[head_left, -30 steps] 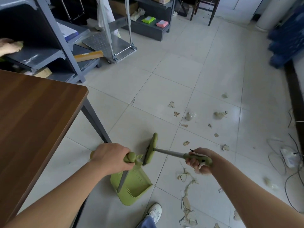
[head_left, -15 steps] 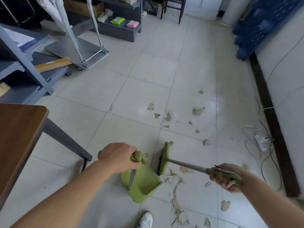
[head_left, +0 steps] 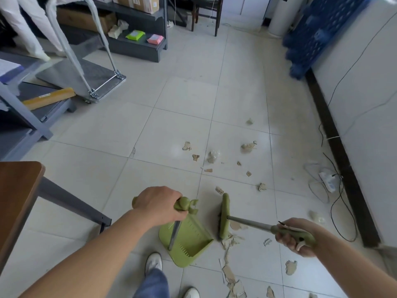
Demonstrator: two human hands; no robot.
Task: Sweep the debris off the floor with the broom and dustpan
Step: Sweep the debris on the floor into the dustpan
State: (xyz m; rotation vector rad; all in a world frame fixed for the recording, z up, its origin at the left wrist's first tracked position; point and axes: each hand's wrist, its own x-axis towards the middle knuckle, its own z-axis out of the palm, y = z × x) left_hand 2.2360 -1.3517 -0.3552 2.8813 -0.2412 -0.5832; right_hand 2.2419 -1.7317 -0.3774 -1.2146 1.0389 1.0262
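Left hand (head_left: 160,206) grips dustpan (head_left: 185,241) handle, pan mouth facing broom (head_left: 224,216), likely as catcher. Right hand (head_left: 295,238) wraps broom handle. Debris (head_left: 233,238) lower centre, scraps scattered mid-frame.

A storeroom: grey metal shelving (head_left: 137,43) holding cardboard boxes (head_left: 137,3), a platform trolley (head_left: 83,77) (folding-handled), stacked blue crates (head_left: 318,33).

One broom (head_left: 225,211), one dustpan (head_left: 191,244), two hands (head_left: 159,205) (head_left: 294,237)
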